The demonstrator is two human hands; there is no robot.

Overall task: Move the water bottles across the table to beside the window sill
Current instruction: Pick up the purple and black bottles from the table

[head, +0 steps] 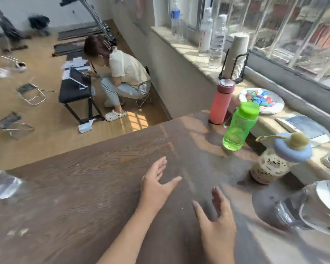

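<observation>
Sunlit window sill (194, 60) borders the dark wooden table (103, 168), where red (220, 103), green (238, 128) and blue-lidded (274, 161) bottles already stand, so both empty, spread-fingered hands, left hand (156, 183) and right hand (215, 225), should reach for the blurred clear bottle (2, 184) far left, gripping low.

Left hand (156, 184) and right hand (216, 223) outstretched, fingers spread (both empty), forearms bare.

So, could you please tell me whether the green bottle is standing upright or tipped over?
Upright. The green bottle stands on its base on the table, lid on top.
</observation>
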